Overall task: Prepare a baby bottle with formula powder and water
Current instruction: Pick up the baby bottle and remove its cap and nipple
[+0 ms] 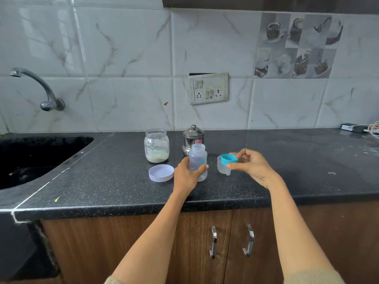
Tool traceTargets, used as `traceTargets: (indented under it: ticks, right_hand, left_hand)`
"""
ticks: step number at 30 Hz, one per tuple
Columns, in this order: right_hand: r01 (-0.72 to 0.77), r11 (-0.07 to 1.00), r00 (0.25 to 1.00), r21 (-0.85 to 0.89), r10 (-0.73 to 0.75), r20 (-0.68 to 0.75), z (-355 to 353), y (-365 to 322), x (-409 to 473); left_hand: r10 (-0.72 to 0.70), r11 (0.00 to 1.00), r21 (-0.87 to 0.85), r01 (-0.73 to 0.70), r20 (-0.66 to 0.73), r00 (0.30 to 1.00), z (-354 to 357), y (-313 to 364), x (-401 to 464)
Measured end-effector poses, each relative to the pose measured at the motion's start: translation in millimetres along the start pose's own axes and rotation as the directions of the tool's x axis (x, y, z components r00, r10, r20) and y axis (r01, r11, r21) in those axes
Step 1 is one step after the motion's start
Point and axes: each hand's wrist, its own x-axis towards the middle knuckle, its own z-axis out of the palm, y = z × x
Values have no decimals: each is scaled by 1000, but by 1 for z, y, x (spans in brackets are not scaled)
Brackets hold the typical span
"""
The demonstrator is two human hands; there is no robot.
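A clear baby bottle (197, 158) stands upright and open-topped on the black counter (114, 181), and my left hand (187, 176) grips its lower body. My right hand (253, 166) pinches the teal collar with its teat (228, 159) just right of the bottle, tilted, with the teat hanging down. Behind the collar sits the clear bottle cap (221, 168). An open glass jar (156, 145) holds pale formula powder at its bottom. Its lilac lid (161, 173) lies upside down in front of it.
A lidded steel canister (192, 138) stands behind the bottle. A black sink (34, 156) with a wall tap (37, 87) lies at the left. A switchboard (208, 88) is on the tiled wall. Cables and a charger (356, 128) sit far right.
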Motion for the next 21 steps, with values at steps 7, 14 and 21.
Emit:
traceTargets:
  ticks: [7, 14, 21]
  right_hand:
    - [-20, 996, 997, -91, 13, -76, -7, 19, -9]
    - [-32, 995, 999, -94, 30, -28, -11, 22, -10]
    - [-38, 989, 999, -145, 39, 9, -14, 23, -11]
  left_hand:
    - [0, 1000, 1, 0, 0, 1000, 0, 1, -1]
    - [-10, 1000, 5, 10, 6, 1000, -1, 1, -1]
    - [-8, 1000, -4, 8, 10, 1000, -2, 2, -2]
